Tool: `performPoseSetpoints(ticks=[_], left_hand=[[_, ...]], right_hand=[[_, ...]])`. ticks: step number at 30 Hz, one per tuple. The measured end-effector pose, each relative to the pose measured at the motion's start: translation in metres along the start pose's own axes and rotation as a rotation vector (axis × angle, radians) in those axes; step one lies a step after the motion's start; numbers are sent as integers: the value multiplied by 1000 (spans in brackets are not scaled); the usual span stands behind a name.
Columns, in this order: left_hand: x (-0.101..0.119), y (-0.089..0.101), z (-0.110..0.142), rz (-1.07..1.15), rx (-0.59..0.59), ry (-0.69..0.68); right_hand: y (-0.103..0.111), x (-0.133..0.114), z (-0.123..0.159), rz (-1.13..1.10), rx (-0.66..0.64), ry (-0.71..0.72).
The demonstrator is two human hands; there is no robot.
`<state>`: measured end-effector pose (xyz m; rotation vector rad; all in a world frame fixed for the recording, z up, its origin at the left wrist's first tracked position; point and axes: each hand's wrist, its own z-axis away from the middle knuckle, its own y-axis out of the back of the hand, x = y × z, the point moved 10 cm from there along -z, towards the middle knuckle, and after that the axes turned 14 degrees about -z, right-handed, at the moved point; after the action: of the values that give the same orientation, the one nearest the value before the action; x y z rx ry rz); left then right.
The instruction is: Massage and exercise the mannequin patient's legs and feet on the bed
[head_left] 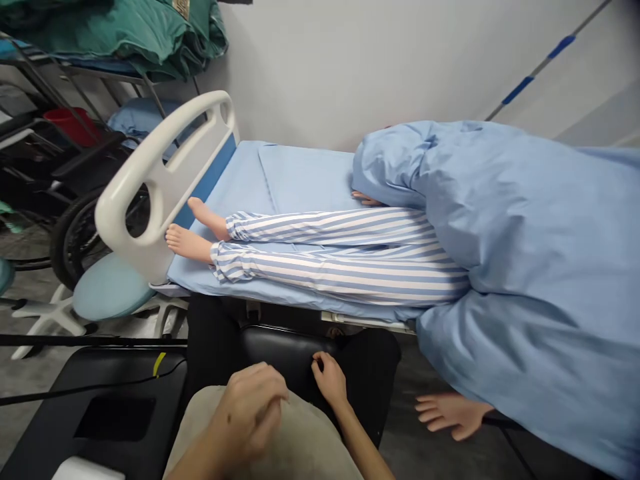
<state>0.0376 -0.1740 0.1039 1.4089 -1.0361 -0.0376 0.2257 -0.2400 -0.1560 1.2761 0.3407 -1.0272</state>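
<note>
At the bottom of the view, my left hand is curled loosely above a beige cloth over my lap, holding nothing I can see. My right hand rests with its fingers slightly apart against a black padded seat. Beyond them, a patient mannequin in blue-and-white striped pyjamas lies on a hospital bed. Its bare feet point towards the footboard. A blue blanket hides its upper body. One mannequin hand hangs below the bed edge, beyond my right hand.
A white bed footboard stands left of the feet, with a wheelchair wheel and a round-seated stool beyond it. A black padded surface with a cable lies at lower left. Green linen is piled at upper left.
</note>
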Motion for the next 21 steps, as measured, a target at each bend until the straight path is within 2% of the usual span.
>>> performPoseSetpoints(ticks=[2, 4, 6, 8, 9, 12, 18, 20, 21], left_hand=[[-26, -34, 28, -66, -102, 107], [-80, -56, 56, -166, -162, 288], [-141, -63, 85, -216, -152, 482], [-197, -57, 120, -298, -96, 726], [-218, -53, 137, -359, -77, 824], [-250, -55, 171, -451, -132, 915], [-298, -86, 239, -436, -463, 1016], [-310, -87, 246, -506, -492, 975], [-312, -85, 242, -562, -464, 922]], right_hand=[[-4, 1, -1, 1, -28, -5], [-6, 3, -1, -2, -45, -20], [-9, 7, -2, -4, -55, -34], [-11, 9, -2, -3, -67, -38], [-12, 9, -3, -2, -74, -39], [-15, 11, -3, -6, -91, -48], [-19, 15, -4, 12, -112, -84], [-21, 17, -4, 20, -128, -99], [-22, 18, -4, 26, -134, -107]])
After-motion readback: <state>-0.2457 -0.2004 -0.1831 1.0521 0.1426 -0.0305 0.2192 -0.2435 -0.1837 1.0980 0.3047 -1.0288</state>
